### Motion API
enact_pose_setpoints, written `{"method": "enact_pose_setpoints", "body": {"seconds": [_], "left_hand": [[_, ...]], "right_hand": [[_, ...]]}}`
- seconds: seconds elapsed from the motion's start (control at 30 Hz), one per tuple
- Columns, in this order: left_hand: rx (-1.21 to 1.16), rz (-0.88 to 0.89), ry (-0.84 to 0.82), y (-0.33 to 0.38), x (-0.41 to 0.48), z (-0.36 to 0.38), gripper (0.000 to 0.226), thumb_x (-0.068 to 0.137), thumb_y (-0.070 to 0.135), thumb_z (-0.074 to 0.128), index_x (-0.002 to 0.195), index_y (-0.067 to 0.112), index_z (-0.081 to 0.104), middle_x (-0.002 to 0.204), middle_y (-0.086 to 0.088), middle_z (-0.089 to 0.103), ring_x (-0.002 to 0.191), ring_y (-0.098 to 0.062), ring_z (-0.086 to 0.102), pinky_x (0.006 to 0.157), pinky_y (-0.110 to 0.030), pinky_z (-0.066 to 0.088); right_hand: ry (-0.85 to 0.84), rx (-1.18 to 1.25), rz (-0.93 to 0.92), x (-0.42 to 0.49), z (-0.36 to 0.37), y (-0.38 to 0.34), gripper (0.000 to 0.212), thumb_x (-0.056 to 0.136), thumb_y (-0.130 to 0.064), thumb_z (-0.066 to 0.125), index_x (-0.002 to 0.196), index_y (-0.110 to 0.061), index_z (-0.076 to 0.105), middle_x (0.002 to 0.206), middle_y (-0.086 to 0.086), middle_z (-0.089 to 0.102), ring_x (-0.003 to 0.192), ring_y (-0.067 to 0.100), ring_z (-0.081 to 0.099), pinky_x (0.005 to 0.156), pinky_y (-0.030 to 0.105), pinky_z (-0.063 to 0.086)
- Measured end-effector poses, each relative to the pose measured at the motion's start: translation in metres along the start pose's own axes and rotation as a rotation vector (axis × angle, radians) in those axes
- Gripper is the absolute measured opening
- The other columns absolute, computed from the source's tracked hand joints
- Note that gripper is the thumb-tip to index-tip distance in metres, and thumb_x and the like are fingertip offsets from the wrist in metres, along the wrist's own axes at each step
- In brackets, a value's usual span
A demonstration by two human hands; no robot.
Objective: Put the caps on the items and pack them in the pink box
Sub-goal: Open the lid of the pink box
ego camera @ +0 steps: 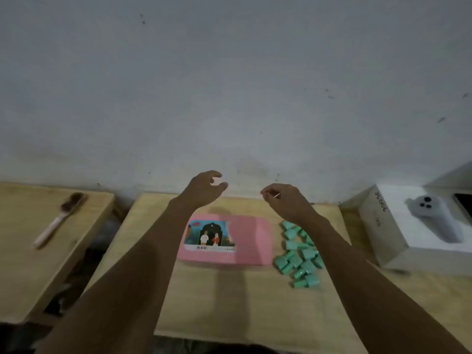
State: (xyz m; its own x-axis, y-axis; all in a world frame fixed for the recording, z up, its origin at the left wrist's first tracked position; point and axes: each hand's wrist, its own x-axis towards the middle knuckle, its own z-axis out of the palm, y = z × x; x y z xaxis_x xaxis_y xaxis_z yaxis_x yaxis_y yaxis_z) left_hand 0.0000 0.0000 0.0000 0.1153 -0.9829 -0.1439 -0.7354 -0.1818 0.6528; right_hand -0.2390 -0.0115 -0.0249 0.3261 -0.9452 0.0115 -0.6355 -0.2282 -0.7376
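Note:
A pink box (251, 241) lies closed on the middle wooden board, with a picture label on its lid. To its right sits a heap of several small green items (298, 256). My left hand (205, 186) is raised above the far edge of the board, fingers curled apart and holding nothing. My right hand (281, 198) hovers beyond the box's far right corner, fingers loosely bent; a thin pale sliver shows at the fingertips, too small to identify. Neither hand touches the box or the green items.
A brush (60, 218) lies on a separate wooden board at the left. A white box (413, 238) with a grey device in it stands at the right. A grey wall rises right behind the boards. A gap separates the left and middle boards.

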Motion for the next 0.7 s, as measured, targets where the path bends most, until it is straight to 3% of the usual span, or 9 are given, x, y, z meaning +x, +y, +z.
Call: {"method": "enact_pose_setpoints", "body": {"seconds": [0.07,0.1,0.17,0.23,0.33,0.4,0.53,0.7], "left_hand": [[0.029,-0.198,-0.030,-0.031,-0.009,0.023,0.067,0.086,0.047,0.060,0.142,0.021,0.036,0.142,-0.015,0.039,0.130,-0.034,0.040,0.105,-0.040,0.039],[0.054,-0.289,-0.035,-0.052,-0.016,0.038,0.078,0.084,0.051,0.061,0.147,0.020,0.026,0.147,-0.017,0.032,0.135,-0.037,0.032,0.108,-0.044,0.034],[0.077,-0.449,-0.042,-0.084,-0.038,0.062,0.096,0.079,0.057,0.062,0.150,0.016,0.012,0.150,-0.021,0.023,0.139,-0.039,0.022,0.112,-0.046,0.024],[0.047,-0.560,-0.016,-0.106,-0.053,0.078,0.105,0.076,0.059,0.064,0.150,0.011,0.007,0.150,-0.022,0.020,0.139,-0.040,0.021,0.112,-0.045,0.022],[-0.155,-0.614,0.052,-0.137,-0.065,0.089,0.096,0.074,0.050,0.073,0.143,0.004,0.024,0.140,-0.022,0.037,0.129,-0.039,0.039,0.106,-0.044,0.038],[-0.311,-0.541,0.117,-0.155,-0.068,0.090,0.075,0.072,0.040,0.077,0.128,0.003,0.044,0.125,-0.016,0.056,0.112,-0.033,0.056,0.089,-0.039,0.050],[-0.535,-0.484,0.190,-0.170,-0.075,0.083,0.054,0.072,0.029,0.080,0.118,0.008,0.060,0.110,-0.008,0.067,0.091,-0.023,0.064,0.077,-0.032,0.051],[-0.688,-0.441,0.184,-0.176,-0.083,0.082,0.050,0.075,0.017,0.079,0.120,0.007,0.061,0.108,-0.008,0.068,0.090,-0.020,0.064,0.074,-0.027,0.050]], "right_hand": [[-0.073,-0.041,0.081,-0.012,0.023,0.014,0.021,0.094,-0.027,0.056,0.110,-0.023,0.068,0.106,-0.001,0.069,0.083,0.009,0.063,0.074,0.027,0.049],[-0.111,-0.088,0.107,-0.020,0.037,0.023,0.026,0.093,-0.027,0.057,0.116,-0.022,0.066,0.115,0.000,0.066,0.095,0.013,0.062,0.082,0.029,0.048],[-0.212,-0.191,0.161,-0.035,0.062,0.039,0.040,0.092,-0.029,0.058,0.131,-0.022,0.055,0.136,0.003,0.052,0.121,0.021,0.052,0.099,0.034,0.042],[-0.291,-0.278,0.179,-0.043,0.079,0.050,0.058,0.089,-0.032,0.062,0.142,-0.023,0.043,0.148,0.003,0.039,0.133,0.023,0.041,0.107,0.036,0.036],[-0.386,-0.468,0.058,-0.051,0.095,0.058,0.075,0.079,-0.047,0.069,0.142,-0.026,0.036,0.141,0.002,0.033,0.125,0.024,0.046,0.091,0.036,0.047],[-0.416,-0.637,-0.012,-0.055,0.099,0.060,0.086,0.074,-0.050,0.072,0.144,-0.025,0.029,0.142,0.005,0.028,0.120,0.024,0.048,0.082,0.036,0.051],[-0.423,-0.880,-0.016,-0.052,0.098,0.053,0.089,0.077,-0.029,0.074,0.148,-0.023,0.020,0.150,0.011,0.021,0.111,0.029,0.055,0.084,0.037,0.055],[-0.449,-1.048,0.033,-0.048,0.111,0.033,0.079,0.078,-0.016,0.072,0.142,-0.013,0.025,0.144,0.023,0.027,0.105,0.032,0.058,0.071,0.037,0.053]]}}
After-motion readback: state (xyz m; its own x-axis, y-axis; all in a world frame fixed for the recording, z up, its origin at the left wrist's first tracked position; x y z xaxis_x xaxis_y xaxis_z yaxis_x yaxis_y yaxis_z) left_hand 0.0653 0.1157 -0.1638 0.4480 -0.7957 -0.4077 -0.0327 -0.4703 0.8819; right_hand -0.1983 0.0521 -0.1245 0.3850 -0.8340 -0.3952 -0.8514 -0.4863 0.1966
